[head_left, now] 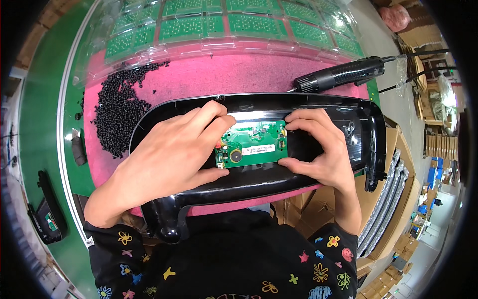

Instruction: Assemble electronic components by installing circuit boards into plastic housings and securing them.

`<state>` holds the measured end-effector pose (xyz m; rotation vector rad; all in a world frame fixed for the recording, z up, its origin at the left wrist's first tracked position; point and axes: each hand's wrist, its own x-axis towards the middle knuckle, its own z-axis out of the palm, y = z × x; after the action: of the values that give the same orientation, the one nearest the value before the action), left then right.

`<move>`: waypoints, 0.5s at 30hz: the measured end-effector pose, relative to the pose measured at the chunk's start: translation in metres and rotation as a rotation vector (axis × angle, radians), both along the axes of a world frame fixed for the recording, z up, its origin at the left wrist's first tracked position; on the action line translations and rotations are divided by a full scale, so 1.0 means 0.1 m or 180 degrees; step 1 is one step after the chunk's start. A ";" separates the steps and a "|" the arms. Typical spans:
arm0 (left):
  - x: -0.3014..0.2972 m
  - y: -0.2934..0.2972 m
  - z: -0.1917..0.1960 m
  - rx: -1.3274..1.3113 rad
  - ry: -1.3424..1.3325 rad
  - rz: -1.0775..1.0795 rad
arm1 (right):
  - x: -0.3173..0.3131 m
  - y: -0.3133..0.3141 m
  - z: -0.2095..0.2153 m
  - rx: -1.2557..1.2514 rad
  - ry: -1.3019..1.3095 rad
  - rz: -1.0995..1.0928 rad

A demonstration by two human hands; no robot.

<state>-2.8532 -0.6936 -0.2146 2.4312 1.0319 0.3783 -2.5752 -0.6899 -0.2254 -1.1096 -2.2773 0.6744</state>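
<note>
A long glossy black plastic housing point(343, 107) lies on a pink mat point(209, 77) in front of me. Inside its middle sits a small green circuit board point(251, 144) with a round black part and a white label. My left hand point(172, 157) grips the board's left end, fingers along the top edge and thumb under the lower left corner. At the board's right end, my right hand point(318, 149) pinches it with fingertips at the upper right corner and thumb at the lower right.
A heap of small black screws point(119, 109) lies on the mat at the left. A black electric screwdriver point(341, 74) rests behind the housing. Clear trays of green circuit boards point(224, 25) stand at the back. Cardboard boxes point(388, 199) are stacked at the right.
</note>
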 end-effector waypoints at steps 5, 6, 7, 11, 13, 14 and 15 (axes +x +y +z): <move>-0.03 0.02 0.00 0.0061 -0.0085 -0.0048 | -0.03 0.00 0.02 -0.0011 -0.0060 -0.0022; -0.04 0.02 0.00 0.0057 -0.0091 -0.0048 | -0.04 0.00 0.03 -0.0016 -0.0080 -0.0039; -0.05 0.03 0.00 0.0061 -0.0121 -0.0076 | -0.05 -0.01 0.03 -0.0019 -0.0088 -0.0040; -0.08 0.03 0.00 0.0039 -0.0160 -0.0081 | -0.07 0.02 0.04 -0.0017 -0.0100 -0.0009; -0.11 0.04 0.04 0.0016 -0.0144 -0.0079 | -0.11 0.01 0.08 -0.0016 -0.0102 -0.0002; -0.11 0.04 0.03 0.0009 -0.0134 -0.0079 | -0.12 0.01 0.09 -0.0059 -0.0085 -0.0059; -0.12 0.04 0.02 0.0009 -0.0135 -0.0051 | -0.13 0.00 0.10 -0.0104 -0.0066 -0.0114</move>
<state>-2.8650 -0.6893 -0.2124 2.4218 0.9940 0.4244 -2.5887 -0.6898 -0.2153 -1.1750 -2.2657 0.6912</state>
